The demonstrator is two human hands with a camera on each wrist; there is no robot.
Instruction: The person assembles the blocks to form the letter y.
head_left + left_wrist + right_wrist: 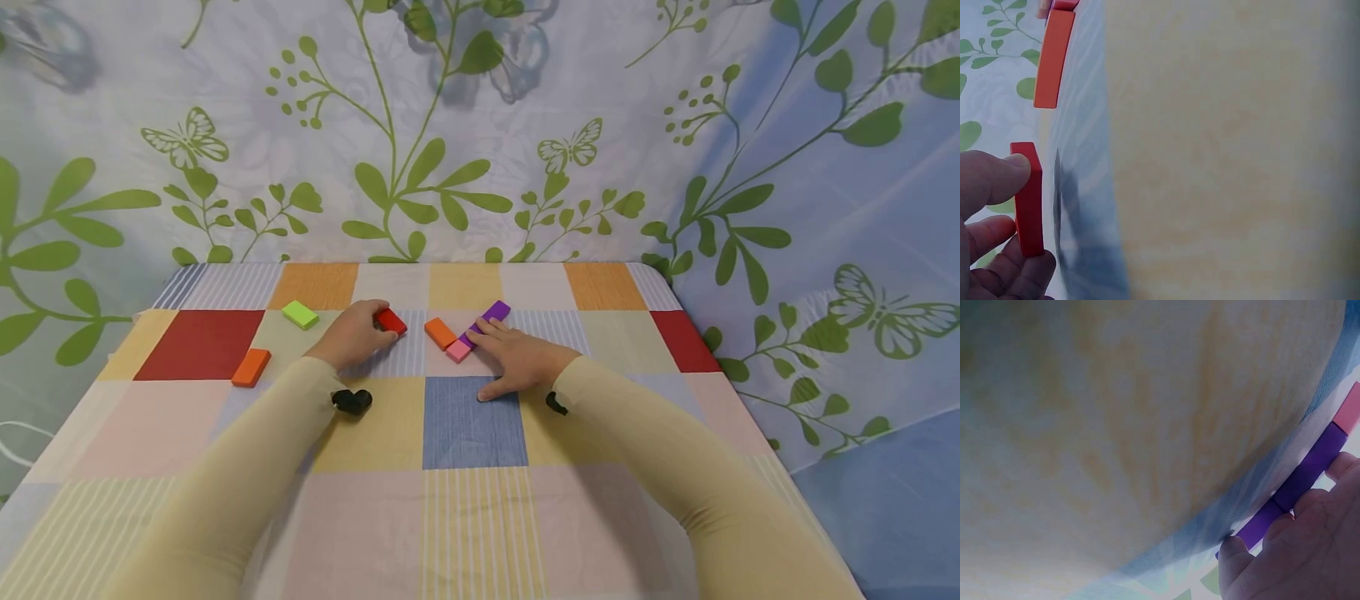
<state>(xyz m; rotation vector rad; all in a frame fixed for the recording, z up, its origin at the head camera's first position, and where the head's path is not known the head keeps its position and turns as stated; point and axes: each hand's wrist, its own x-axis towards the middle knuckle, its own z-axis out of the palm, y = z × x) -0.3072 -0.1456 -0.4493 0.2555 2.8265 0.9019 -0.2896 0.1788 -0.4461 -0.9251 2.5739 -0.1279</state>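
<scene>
A red block (392,322) is pinched between the thumb and fingers of my left hand (352,335). In the left wrist view, that red block (1030,200) is held just off the cloth, with its shadow beside it. My right hand (523,360) rests its fingertips along two purple blocks (497,311) laid end to end, its thumb spread away on the cloth. A pink block (458,351) continues their line at the near end. An orange block (439,332) slants in toward the pink one from the left. The right wrist view shows the purple blocks (1312,467) partly behind the fingers.
A light green block (300,314) and another orange block (251,367) lie apart to the left of my left hand. A patchwork cloth (360,517) covers the table, and a leaf-patterned curtain (480,167) hangs behind its far edge.
</scene>
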